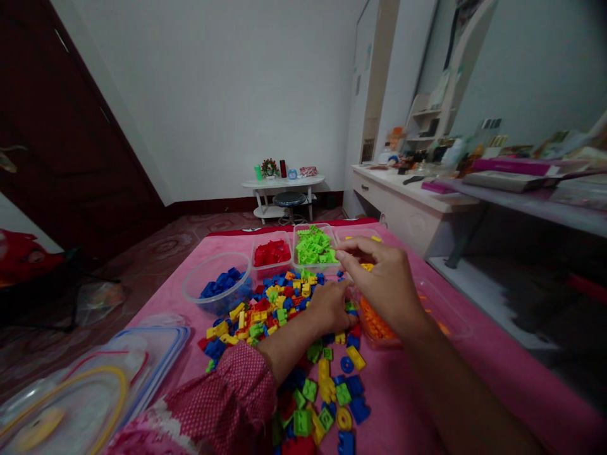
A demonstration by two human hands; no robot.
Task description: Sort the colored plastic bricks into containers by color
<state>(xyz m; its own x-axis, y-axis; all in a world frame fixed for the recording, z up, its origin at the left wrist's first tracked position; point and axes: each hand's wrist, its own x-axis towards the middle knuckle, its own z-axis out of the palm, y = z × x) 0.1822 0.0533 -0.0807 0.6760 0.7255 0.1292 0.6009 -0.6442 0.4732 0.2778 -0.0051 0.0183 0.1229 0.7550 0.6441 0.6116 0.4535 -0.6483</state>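
Observation:
My left hand (331, 308) is low at the right side of a mixed pile of toy building bricks (265, 309), fingers curled down. What its fingertips grip, if anything, is hidden. Higher up, my right hand (386, 281) pinches thumb and forefinger together beside the tub of light green bricks (313, 246); anything in that pinch is too small to name. Orange bricks (374, 319) fill a clear tub partly covered by my right hand and forearm. Red bricks (272, 253) lie in a square tub, and blue bricks (222, 282) in a round clear bowl (194, 292).
A pink cloth (190, 265) covers the table. Clear lids (156, 344) with coloured rims are stacked at the left edge. Yellow pieces (360, 239) show in a tub behind my right hand. Loose bricks (327, 379) spread towards me. A white dresser (412, 196) stands on the right.

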